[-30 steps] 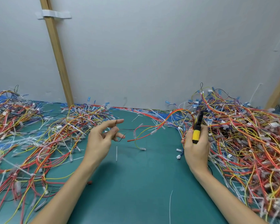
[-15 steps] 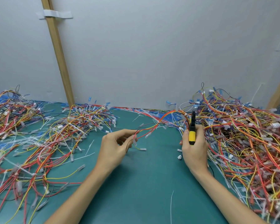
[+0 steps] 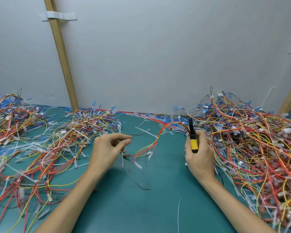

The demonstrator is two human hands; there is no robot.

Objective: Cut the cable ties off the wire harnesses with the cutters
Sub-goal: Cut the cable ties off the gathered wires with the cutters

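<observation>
A teal counter (image 3: 133,214) lies beneath the fingers (image 3: 123,136). Beyond them rises a grey wall (image 3: 158,56). Up-left leans a wooden batten (image 3: 62,56), crossed by tape (image 3: 60,15).

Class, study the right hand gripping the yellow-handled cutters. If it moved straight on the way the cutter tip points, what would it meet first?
Probably the red-orange harness strand arching past the tip of the cutters in the right hand; behind it lies the wire pile by the wall. Depth is unclear.
</observation>
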